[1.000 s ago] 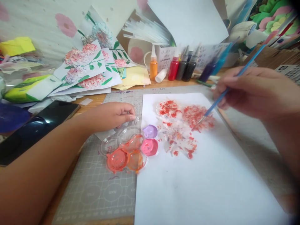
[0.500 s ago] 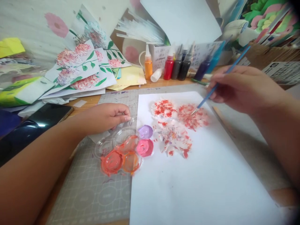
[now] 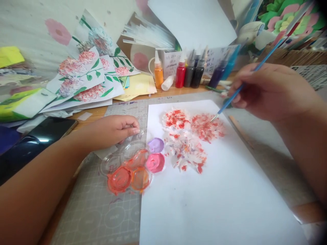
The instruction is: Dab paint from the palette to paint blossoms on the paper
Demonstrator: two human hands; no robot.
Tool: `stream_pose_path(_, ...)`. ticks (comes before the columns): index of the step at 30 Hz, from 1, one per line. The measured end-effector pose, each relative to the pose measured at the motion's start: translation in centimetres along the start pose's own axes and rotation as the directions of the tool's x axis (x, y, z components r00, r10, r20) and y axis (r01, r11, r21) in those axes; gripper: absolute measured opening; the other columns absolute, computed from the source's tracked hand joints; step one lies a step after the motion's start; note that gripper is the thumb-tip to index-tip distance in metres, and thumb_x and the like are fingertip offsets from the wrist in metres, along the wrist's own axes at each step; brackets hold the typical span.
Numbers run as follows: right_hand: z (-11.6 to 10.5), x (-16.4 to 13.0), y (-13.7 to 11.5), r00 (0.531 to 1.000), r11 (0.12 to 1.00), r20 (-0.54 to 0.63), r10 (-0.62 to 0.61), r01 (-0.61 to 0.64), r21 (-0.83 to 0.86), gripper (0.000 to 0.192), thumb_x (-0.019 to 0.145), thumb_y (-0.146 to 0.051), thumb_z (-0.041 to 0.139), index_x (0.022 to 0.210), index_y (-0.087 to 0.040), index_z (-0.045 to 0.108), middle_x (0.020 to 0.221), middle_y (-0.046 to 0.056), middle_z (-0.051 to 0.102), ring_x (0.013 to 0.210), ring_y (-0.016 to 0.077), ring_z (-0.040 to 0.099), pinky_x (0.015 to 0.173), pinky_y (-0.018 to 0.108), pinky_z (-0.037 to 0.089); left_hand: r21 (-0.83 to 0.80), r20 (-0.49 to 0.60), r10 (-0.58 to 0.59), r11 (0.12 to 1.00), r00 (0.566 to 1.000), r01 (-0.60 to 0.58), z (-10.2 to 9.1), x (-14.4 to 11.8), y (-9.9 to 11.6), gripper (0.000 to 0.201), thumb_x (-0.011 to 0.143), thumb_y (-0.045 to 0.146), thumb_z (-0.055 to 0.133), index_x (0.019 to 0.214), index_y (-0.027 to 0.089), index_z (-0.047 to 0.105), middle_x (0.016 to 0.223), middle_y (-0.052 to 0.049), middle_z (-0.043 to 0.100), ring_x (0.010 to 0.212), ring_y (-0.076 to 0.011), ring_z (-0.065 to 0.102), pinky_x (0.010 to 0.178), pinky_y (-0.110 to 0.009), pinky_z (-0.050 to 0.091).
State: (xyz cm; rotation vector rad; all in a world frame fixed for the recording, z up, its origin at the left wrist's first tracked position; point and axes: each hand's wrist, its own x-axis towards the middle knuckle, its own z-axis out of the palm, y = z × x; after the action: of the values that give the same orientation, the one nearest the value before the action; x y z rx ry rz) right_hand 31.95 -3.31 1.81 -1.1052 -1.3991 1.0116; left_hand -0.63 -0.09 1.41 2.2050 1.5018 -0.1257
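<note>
My right hand (image 3: 268, 88) is closed around the blue handle of a paintbrush (image 3: 236, 93), which slants down to the left. Its tip is at the right-hand red-pink dabbed patch (image 3: 208, 127) on a white sheet of paper (image 3: 204, 204); whether it touches, I cannot tell. Two more patches lie beside it, one bright red (image 3: 176, 119) and one pale with red and purple flecks (image 3: 186, 153). My left hand (image 3: 122, 129) has its thumb and fingers pinched on the edge of a clear plastic paint palette (image 3: 133, 149). The palette's wells hold purple, pink, red and orange paint, and it overlaps the paper's left edge.
Under the paper lies a grey cutting mat (image 3: 102, 211). Paint bottles (image 3: 180, 75) stand along the back, near a white cap (image 3: 168, 82). Painted flower sheets (image 3: 81, 75) are piled back left, above a black phone (image 3: 51, 132). A cardboard box (image 3: 281, 56) stands at right.
The brush tip has shifted slightly up and to the right over the right-hand patch. My left hand stays at the palette. The whole view has shifted a little.
</note>
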Motion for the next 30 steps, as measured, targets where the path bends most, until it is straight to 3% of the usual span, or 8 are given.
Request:
stream_pose_path(7, 2.3, -1.4, -0.2, 0.949, 0.994, 0.296, 0.108, -0.094, -0.062, 0.031, 0.071, -0.038, 0.073, 0.069, -0.012, 0.057, 0.054, 0.003, 0.059, 0.042, 0.0119, 0.057, 0.038, 0.019, 0.046, -0.019, 0.027, 0.003, 1.000, 1.000, -0.002, 0.0, 0.1, -0.1, 0.031, 0.086, 0.052, 0.048, 0.084, 0.022, 0.057, 0.062, 0.009, 0.055, 0.057, -0.0120, 0.054, 0.062, -0.025, 0.040)
stream_pose_path(12, 0.2, -0.1, 0.1, 0.994, 1.000, 0.111, 0.019, -0.020, 0.009, 0.033, 0.066, -0.035, 0.075, 0.065, -0.014, 0.050, 0.053, -0.001, 0.055, 0.040, 0.0068, 0.051, 0.036, 0.016, 0.041, 0.006, 0.009, 0.019, 1.000, 1.000, -0.019, 0.0, 0.2, -0.4, 0.033, 0.085, 0.054, 0.047, 0.083, 0.023, 0.059, 0.060, 0.008, 0.057, 0.056, -0.0127, 0.054, 0.061, -0.026, 0.038)
stream_pose_path(15, 0.2, -0.1, 0.0, 0.998, 0.999, 0.056, -0.017, 0.015, 0.037, 0.038, 0.063, -0.038, 0.078, 0.065, -0.014, 0.049, 0.053, -0.001, 0.054, 0.042, 0.0067, 0.052, 0.037, 0.017, 0.041, 0.010, 0.016, 0.026, 1.000, 1.000, -0.026, 0.1, 0.5, -0.9, 0.036, 0.084, 0.057, 0.046, 0.084, 0.023, 0.059, 0.064, 0.006, 0.061, 0.056, -0.0137, 0.056, 0.061, -0.027, 0.040)
stream_pose_path(21, 1.6, -0.5, 0.6, 0.986, 0.999, 0.164, 0.042, -0.038, -0.030, 0.033, 0.073, -0.037, 0.072, 0.070, -0.009, 0.053, 0.053, -0.001, 0.056, 0.040, 0.0046, 0.051, 0.036, 0.013, 0.040, 0.019, 0.021, 0.040, 0.999, 0.999, -0.040, 0.3, 1.1, -1.9, 0.039, 0.081, 0.061, 0.046, 0.082, 0.024, 0.059, 0.067, 0.002, 0.065, 0.055, -0.0164, 0.059, 0.059, -0.028, 0.042)
stream_pose_path(26, 1.0, -0.4, 0.4, 0.997, 1.000, 0.072, -0.028, 0.029, -0.004, 0.038, 0.068, -0.042, 0.076, 0.068, -0.014, 0.050, 0.053, -0.001, 0.056, 0.042, 0.0065, 0.053, 0.036, 0.013, 0.040, 0.022, 0.020, 0.025, 0.999, 0.999, -0.025, 0.3, 1.1, -1.8, 0.040, 0.081, 0.062, 0.046, 0.083, 0.025, 0.059, 0.067, 0.002, 0.065, 0.056, -0.0168, 0.059, 0.060, -0.029, 0.043)
stream_pose_path(30, 1.3, -0.7, 0.3, 0.978, 0.998, 0.208, 0.022, -0.010, -0.060, 0.049, 0.065, -0.054, 0.080, 0.067, -0.010, 0.059, 0.052, 0.003, 0.057, 0.041, 0.0086, 0.054, 0.037, 0.016, 0.043, 0.016, 0.027, 0.016, 1.000, 1.000, -0.016, 0.2, 0.9, -1.6, 0.040, 0.081, 0.063, 0.045, 0.083, 0.025, 0.059, 0.066, 0.002, 0.064, 0.057, -0.0172, 0.059, 0.061, -0.029, 0.043)
